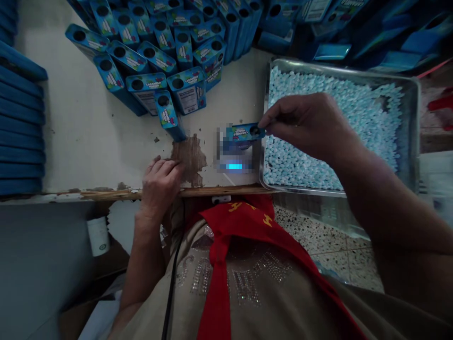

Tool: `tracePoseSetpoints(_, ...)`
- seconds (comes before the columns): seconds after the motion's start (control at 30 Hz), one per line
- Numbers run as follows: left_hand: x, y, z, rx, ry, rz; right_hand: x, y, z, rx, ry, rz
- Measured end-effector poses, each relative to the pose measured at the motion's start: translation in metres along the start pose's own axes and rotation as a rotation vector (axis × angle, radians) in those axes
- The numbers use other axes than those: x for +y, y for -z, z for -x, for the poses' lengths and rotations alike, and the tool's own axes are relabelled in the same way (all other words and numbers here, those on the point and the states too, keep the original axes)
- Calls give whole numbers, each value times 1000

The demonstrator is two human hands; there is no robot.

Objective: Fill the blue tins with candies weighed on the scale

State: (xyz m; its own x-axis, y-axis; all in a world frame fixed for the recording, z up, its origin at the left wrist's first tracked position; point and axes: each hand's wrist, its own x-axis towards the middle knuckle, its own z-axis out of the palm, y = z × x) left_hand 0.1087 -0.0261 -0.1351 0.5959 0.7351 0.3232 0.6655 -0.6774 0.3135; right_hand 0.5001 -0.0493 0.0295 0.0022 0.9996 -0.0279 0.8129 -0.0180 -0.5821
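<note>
Head view: beside the tray [304,190], the right hand [309,120] pinched, contents hidden, at the box [241,133], apparently topping up; the left hand [161,179] lay slack; next move needed accurate aim.

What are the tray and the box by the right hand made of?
The tray looks like shiny metal: its grey rim catches light. The box could be glossy card or painted tin; its printed top looks smooth, but I can't tell which.
</note>
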Motion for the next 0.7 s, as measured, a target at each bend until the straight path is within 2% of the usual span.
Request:
tracePoseSetpoints(0.13, 2, -1, -1, 0, -5, 12, -11, -6, 6, 41, 84, 92)
tracePoseSetpoints(0.3, 2, 2, 0, -5, -20, -6, -8, -16, 11, 70, 132, 169)
tracePoseSetpoints(0.47, 6, 7, -3, -1, -18, 10, -3, -17, 15, 141, 195, 41)
tracePoseSetpoints(0.6, 20, 9, -22, 46, -54, -4, 0, -14, 17, 351, 199, -49)
tracePoseSetpoints(0.7, 38, 10, -46, 94, -100, 15, 7, -14, 18, 377, 93, -22)
